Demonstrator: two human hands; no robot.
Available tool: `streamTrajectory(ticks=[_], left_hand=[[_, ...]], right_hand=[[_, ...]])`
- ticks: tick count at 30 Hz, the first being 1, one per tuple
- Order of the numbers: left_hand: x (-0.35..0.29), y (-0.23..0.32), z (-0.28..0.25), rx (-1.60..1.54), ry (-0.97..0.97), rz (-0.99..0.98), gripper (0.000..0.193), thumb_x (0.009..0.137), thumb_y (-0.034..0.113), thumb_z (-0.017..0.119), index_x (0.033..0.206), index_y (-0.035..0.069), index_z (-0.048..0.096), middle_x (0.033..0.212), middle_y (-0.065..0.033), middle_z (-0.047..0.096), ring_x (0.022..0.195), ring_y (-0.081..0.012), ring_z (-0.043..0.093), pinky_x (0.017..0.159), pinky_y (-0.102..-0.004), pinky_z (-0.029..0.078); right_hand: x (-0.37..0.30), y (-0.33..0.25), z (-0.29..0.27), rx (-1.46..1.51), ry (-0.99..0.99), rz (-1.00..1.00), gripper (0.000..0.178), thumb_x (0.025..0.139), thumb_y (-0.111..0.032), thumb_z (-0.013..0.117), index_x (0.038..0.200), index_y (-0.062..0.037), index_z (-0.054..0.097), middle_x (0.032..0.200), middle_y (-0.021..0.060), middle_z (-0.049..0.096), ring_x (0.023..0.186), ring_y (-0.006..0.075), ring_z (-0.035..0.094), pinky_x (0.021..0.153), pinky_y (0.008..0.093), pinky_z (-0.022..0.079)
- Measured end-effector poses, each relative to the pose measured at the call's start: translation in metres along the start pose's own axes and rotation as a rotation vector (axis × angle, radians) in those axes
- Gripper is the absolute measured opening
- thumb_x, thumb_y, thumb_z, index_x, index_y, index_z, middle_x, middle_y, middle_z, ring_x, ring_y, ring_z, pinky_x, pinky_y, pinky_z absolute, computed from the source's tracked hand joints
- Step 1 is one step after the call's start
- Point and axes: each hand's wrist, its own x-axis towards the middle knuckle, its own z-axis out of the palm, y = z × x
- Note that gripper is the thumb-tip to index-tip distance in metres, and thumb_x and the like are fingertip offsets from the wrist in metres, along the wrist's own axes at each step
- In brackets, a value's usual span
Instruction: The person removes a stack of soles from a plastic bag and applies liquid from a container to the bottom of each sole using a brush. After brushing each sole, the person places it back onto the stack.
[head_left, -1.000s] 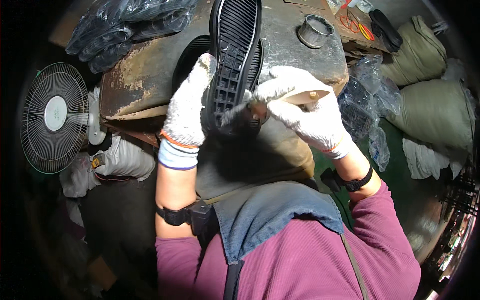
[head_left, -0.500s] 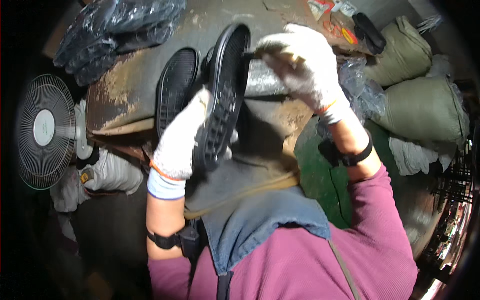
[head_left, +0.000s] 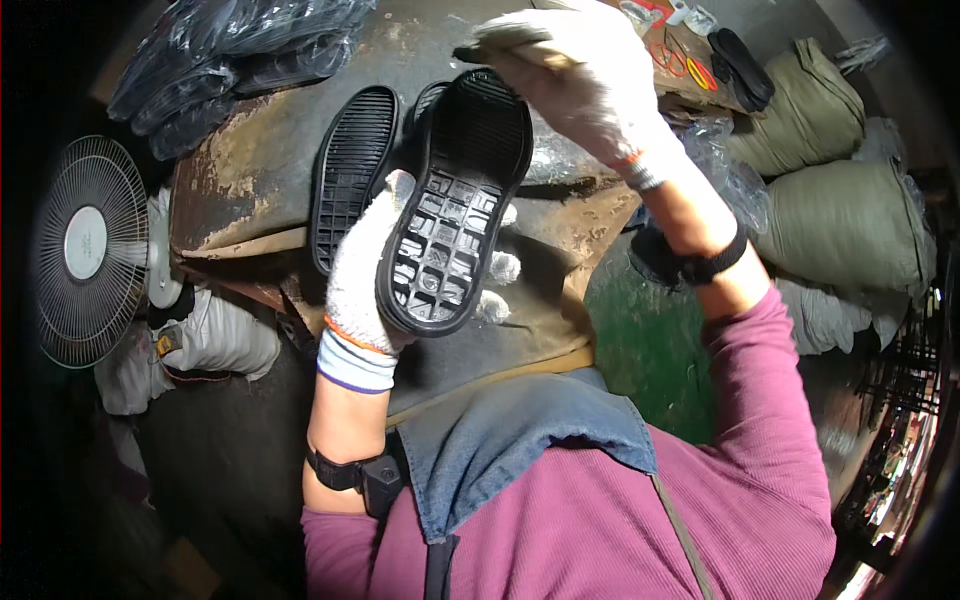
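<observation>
- Far left, a round fan (head_left: 85, 243) with a wire guard stands beside the table.
- A stuffed white sack (head_left: 230, 335) sits low, between the fan and my left forearm.
- A bundle of dark pieces in clear plastic (head_left: 240, 60) lies at the table's far left.
- The table (head_left: 245, 175) has a worn, peeling surface and stretches in front of me.
- One black shoe sole (head_left: 352, 165), ribbed at the far end and gridded at the near end, lies at the table's front edge.
- My left grip (head_left: 362, 270), in a white knit glove, is closed on the held sole: thumb along its left rim, fingers underneath, their tips showing past its right edge.
- Another black sole (head_left: 428, 97) is mostly hidden behind the held one.
- The held sole (head_left: 447, 235) is tilted above my lap, gridded hollow side toward me, its ribbed end in shadow and pointing away.
- My right grip (head_left: 590, 90), gloved too, is raised near that far end, fingers curled shut around a dark-tipped tool (head_left: 466, 54); I cannot tell whether the tool touches the sole.
- Scissors (head_left: 697, 72) with red and yellow handles lie at the table's right.
- Just beside them is a black, elongated item (head_left: 742, 68).
- Two bulging olive sacks (head_left: 848, 220) stand at far right.
</observation>
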Motion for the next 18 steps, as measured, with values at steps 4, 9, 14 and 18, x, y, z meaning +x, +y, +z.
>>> streamTrajectory(ticks=[4,9,14,18], left_hand=[[0.003,0.001,-0.012,-0.034,-0.054,-0.018,0.079,0.107,0.059,0.041,0.160,0.001,0.032,0.157,-0.0294,0.043,0.114,-0.0553,0.063,0.085,-0.0704,0.056],[-0.002,0.000,-0.014,-0.006,-0.032,-0.050,0.079,0.107,0.058,0.042,0.161,0.002,0.030,0.158,-0.0280,0.042,0.114,-0.0519,0.063,0.083,-0.0661,0.058],[-0.016,0.007,-0.024,0.042,0.038,0.089,0.074,0.108,0.059,0.037,0.157,0.004,0.039,0.156,-0.0256,0.047,0.111,-0.0560,0.065,0.082,-0.0690,0.056],[-0.012,0.004,-0.019,-0.001,-0.037,0.024,0.077,0.108,0.058,0.040,0.160,0.001,0.033,0.159,-0.0282,0.042,0.114,-0.0551,0.064,0.084,-0.0687,0.057]], right_hand=[[-0.040,0.014,0.013,0.237,0.212,0.267,0.013,0.088,-0.018,0.080,0.099,-0.0110,0.079,0.094,0.0052,0.078,0.084,0.0221,0.073,0.080,0.0321,0.057],[-0.063,-0.018,0.035,0.806,0.224,0.742,0.022,0.093,-0.012,0.075,0.113,-0.0035,0.075,0.105,0.0038,0.077,0.092,0.0107,0.070,0.084,0.0271,0.057],[-0.068,-0.056,0.025,0.744,0.026,0.361,0.013,0.089,-0.009,0.077,0.101,-0.0043,0.078,0.108,0.0066,0.076,0.107,0.0202,0.068,0.102,0.0360,0.051],[-0.048,-0.015,0.034,0.983,0.224,0.728,0.019,0.091,-0.009,0.075,0.109,-0.0030,0.076,0.108,0.0053,0.077,0.095,0.0106,0.069,0.085,0.0257,0.056]])
